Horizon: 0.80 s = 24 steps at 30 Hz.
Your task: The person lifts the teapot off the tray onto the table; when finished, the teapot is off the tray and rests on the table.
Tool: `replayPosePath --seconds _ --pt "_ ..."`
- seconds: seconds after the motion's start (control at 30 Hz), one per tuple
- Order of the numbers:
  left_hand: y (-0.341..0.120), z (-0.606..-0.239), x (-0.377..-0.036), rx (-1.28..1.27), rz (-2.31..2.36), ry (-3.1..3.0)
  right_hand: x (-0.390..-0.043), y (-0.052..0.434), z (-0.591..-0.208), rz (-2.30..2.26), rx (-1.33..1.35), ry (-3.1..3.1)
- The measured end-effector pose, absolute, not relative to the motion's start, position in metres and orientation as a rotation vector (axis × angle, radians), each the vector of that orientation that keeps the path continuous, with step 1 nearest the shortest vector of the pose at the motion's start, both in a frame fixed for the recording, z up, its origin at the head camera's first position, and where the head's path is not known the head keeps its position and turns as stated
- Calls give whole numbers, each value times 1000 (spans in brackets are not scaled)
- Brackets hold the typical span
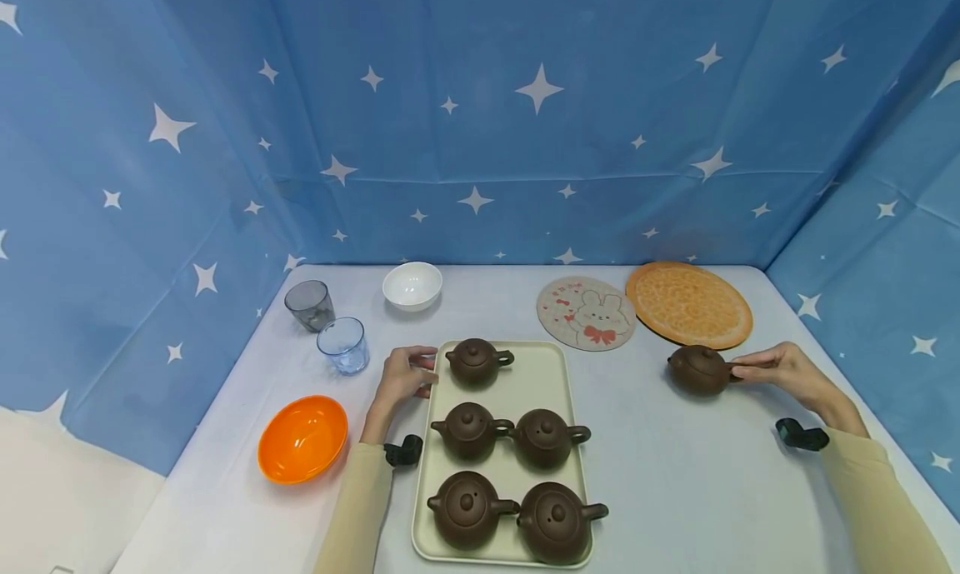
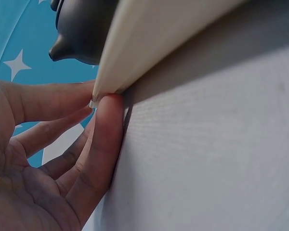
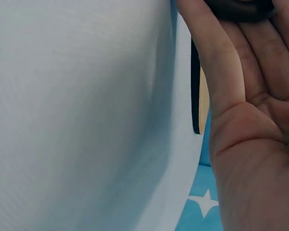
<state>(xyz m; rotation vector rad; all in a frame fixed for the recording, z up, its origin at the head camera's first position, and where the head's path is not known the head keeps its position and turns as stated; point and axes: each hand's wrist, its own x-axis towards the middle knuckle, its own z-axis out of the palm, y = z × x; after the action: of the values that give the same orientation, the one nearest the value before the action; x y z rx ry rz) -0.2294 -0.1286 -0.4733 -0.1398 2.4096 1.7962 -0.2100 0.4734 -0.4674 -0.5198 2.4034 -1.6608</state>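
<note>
My right hand [image 1: 791, 378] pinches the handle of a small dark brown teapot [image 1: 699, 370] at the right of the table. Only the dark loop of that handle [image 3: 243, 10] shows in the right wrist view, up against the fingers. At the middle, my left hand [image 1: 405, 376] grips the left rim of a cream rectangular tray [image 1: 528, 374]. In the left wrist view the tray's edge [image 2: 108, 62] sits between thumb and fingertips. Several brown teapots stand on the tray: a single one [image 1: 474, 363] at the back and pairs in the middle and front rows.
Left of the tray are an orange bowl [image 1: 303, 439], a blue glass [image 1: 345, 346] and a grey glass [image 1: 311, 306]. A white bowl [image 1: 412, 287] stands at the back. Beyond the tray lie a round rabbit mat [image 1: 577, 307] and an orange round mat [image 1: 688, 303]. Blue star curtains [image 1: 480, 141] surround the table.
</note>
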Motion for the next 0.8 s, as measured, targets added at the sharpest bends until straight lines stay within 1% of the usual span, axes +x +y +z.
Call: replayPosePath --seconds 0.3,0.8 --pt "-128 -471 -229 -144 1796 2414 -207 470 -464 -1555 -386 2492" --pt "-129 -472 -229 -135 1803 2409 -205 468 -461 -1460 -250 2557"
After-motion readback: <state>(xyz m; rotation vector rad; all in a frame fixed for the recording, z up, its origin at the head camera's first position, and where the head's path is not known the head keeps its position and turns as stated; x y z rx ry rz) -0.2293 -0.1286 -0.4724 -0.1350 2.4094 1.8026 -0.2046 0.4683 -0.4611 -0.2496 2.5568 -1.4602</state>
